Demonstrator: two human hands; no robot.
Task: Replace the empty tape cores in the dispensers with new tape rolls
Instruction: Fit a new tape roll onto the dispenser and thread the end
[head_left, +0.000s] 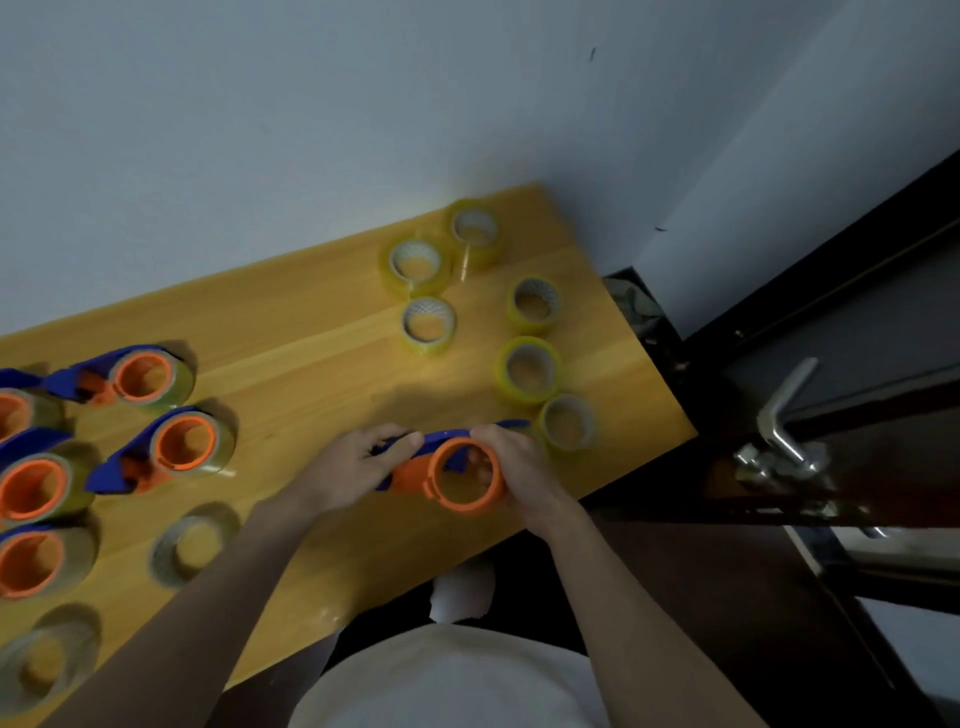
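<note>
Orange hub of the dispenser in hand (466, 475) looks bare: no tape wound on it, table grain visible through the ring. Left hand (347, 470) grips the blue handle end, thumb laid along the top edge. Right hand (519, 467) curls round the far side of the orange hub, fingertips showing inside the ring. Both hands clamped on the same dispenser, held just above the near edge of the wooden table (311, 322).

Just beside the right hand: a yellow tape roll (567, 422), nearest of the fresh stock. Five more yellow rolls further back, one at (530, 370), one at (534, 305), one at (429, 325), a pair touching at (415, 266) and (474, 228).

Left side: loaded dispensers, tape visible round the orange hubs, at (143, 376) and (182, 444); three more at the left edge, partly cut off by the frame. Near them two greyish rings lying flat (189, 543), (44, 662); probably pulled cores, cannot confirm.

Judgement: five units appear done; this one is stripped and awaits a roll. Cannot tell whether further dispensers lie out of view.
</note>
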